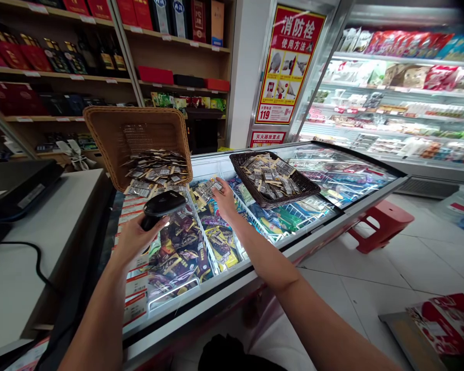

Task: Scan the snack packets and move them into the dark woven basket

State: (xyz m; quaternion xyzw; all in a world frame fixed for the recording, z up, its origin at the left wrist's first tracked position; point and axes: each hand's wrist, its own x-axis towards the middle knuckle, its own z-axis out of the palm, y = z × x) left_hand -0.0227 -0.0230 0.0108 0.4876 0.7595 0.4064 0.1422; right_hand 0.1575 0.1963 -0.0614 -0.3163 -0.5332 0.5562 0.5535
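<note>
My left hand point(131, 239) is wrapped round the handle of a black handheld barcode scanner point(164, 202), its head tilted toward the right. With its fingers closed, my right hand point(226, 201) pinches a small clear-and-brown snack packet point(217, 185). More such packets point(203, 191) lie on the freezer's glass top just left of those fingers. Behind the scanner, a tan wicker basket point(96, 134) rests tipped on its side, with a heap of packets point(158, 167) spilling toward its opening. A dark brown woven basket point(268, 203), right of my right hand, holds many similar packets point(270, 175).
The chest freezer point(216, 286) shows bagged ice creams point(220, 247) under its glass. A counter point(62, 216) with a black device point(19, 185) stands left. Bottle shelves point(62, 74) and a lit refrigerated display point(394, 103) stand behind. A red stool point(386, 219) is on the right floor.
</note>
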